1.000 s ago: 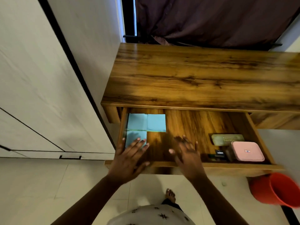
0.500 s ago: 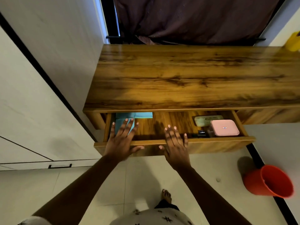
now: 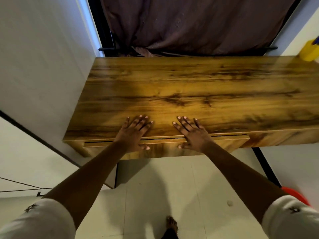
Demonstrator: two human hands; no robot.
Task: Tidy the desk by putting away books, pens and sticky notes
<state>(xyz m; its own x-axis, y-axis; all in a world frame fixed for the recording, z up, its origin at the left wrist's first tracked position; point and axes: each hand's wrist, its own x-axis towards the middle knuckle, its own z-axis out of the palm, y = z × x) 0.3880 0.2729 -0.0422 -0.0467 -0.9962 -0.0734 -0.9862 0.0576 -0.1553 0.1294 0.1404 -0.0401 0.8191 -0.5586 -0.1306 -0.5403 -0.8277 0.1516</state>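
Since half a second ago the wood-grain drawer front got pushed basically shut, sticky notes hidden inside it, and left hand plus right hand lie flat and empty on the brown wooden surface just above it, so I'd guess it's the last step, just let go.

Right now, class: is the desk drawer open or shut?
Shut, or nearly: drawer front sits flush under the desktop, only a thin slit showing.

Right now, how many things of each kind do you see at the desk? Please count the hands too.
Desk: 1
Hands: 2, left hand and right hand, flat on it
Yellow object: 1
Red object: 1, on the floor
Total: 5
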